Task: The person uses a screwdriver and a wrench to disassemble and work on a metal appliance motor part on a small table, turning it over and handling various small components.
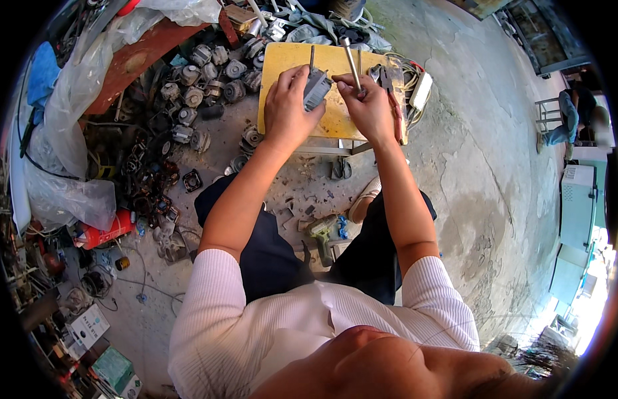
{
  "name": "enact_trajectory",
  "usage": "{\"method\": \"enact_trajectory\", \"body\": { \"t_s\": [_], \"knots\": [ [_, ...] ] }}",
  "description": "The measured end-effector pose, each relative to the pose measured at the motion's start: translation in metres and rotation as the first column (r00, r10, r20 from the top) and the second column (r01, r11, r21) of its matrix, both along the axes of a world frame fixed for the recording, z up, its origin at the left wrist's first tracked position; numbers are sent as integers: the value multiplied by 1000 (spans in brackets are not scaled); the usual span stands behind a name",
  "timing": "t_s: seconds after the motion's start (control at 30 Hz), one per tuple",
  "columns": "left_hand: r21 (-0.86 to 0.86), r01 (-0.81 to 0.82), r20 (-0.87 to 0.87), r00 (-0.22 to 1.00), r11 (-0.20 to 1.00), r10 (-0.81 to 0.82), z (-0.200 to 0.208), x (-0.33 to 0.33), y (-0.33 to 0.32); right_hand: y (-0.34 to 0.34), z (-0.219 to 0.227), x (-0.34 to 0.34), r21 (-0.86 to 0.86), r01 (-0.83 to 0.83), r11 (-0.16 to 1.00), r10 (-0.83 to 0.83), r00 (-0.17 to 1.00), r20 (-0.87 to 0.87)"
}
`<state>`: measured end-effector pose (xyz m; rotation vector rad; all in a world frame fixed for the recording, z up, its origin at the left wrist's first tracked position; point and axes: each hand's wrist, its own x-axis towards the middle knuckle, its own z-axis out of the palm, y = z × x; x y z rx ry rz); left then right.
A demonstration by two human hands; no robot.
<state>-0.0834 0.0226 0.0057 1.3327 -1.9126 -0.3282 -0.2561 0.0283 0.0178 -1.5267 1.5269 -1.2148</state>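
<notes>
Over the yellow tabletop, my left hand is closed around a grey ribbed metal part. A thin dark rod stands up behind that part; whether the two are joined I cannot tell. My right hand grips a hammer-like tool with a shiny metal shaft and a short wider head pointing up and away from me. The fingertips of that hand come near the grey part. At the tabletop's right side, pliers with red handles lie beside my right wrist.
Many small motors are heaped left of the table. A white power strip with cables is at its right edge. Between my feet stands a green cordless drill. A red cylinder lies at left. Another person is far right.
</notes>
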Motion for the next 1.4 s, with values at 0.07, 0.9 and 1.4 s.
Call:
{"method": "enact_trajectory", "body": {
  "t_s": [0.07,0.9,1.4],
  "knots": [
    [2,-2,0,1000,1000,2,0,1,0,1,1,1,-71,-25,997,25,1000,-2],
    [13,24,-45,999,1000,-24,-2,-1,1,-3,-3,1,71,31,997,-39,993,112],
    [56,14,-71,997,998,-10,-7,-6,2,-4,2,0,173,33,984,-55,990,127]
  ]
}}
